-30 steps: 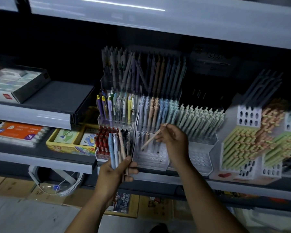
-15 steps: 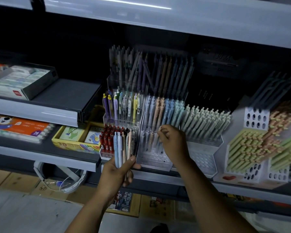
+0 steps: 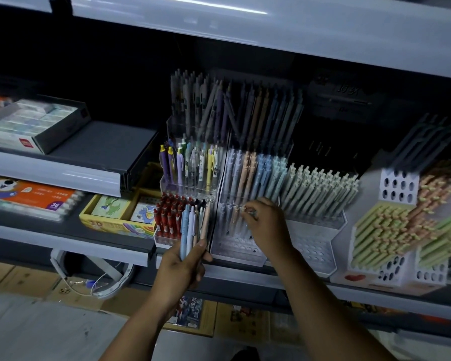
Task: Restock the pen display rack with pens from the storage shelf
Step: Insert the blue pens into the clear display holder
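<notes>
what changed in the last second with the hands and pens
The right hand swung its tilted pen upright and lowered it into the rack's front row; its fingers now hide the pen, so whether it still pinches it is unclear. The left hand kept gripping its bundle of pens.

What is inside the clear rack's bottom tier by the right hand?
A few pastel pens stand in its back rows; front holes are bare. The right hand covers its right side, hiding what stands there.
</notes>
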Available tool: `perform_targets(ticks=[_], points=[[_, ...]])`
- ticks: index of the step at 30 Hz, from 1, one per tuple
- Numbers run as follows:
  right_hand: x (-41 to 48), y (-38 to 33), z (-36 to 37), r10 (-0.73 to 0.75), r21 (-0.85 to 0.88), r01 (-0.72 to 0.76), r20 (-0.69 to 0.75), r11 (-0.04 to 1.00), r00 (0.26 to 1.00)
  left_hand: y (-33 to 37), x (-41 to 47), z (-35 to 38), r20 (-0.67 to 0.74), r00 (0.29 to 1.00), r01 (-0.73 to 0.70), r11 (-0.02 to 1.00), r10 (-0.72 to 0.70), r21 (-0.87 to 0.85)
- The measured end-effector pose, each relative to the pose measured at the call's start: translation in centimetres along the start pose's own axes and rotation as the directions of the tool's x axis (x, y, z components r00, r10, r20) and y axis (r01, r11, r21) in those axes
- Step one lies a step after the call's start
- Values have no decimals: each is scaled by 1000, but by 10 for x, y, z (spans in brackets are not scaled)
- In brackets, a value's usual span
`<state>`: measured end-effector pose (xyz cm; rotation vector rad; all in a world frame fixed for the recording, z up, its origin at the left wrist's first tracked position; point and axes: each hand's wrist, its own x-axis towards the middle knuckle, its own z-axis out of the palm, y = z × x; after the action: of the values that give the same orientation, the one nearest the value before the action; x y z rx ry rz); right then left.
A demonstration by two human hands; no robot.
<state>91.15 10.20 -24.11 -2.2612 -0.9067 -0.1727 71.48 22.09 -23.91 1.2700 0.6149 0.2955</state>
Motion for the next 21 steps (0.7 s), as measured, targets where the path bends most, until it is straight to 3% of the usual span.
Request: perform_targets(ticks=[5, 9, 16, 21], points=[[-4, -8, 12, 53, -226, -55, -16, 973, 998, 4, -3, 2, 14, 1000, 1, 1000, -1, 4], [-4, -15, 13, 105, -259, -116, -57, 959, 993, 5, -6, 1, 9, 1000, -11, 1000, 11, 6], [-6, -12, 6, 187, -285, -178, 5, 942, 982, 6, -8, 2, 19, 1000, -17, 1000, 17, -5], [-5, -14, 6, 176, -275, -169, -1, 946, 984, 6, -5, 4, 23, 1000, -11, 1000, 11, -10]])
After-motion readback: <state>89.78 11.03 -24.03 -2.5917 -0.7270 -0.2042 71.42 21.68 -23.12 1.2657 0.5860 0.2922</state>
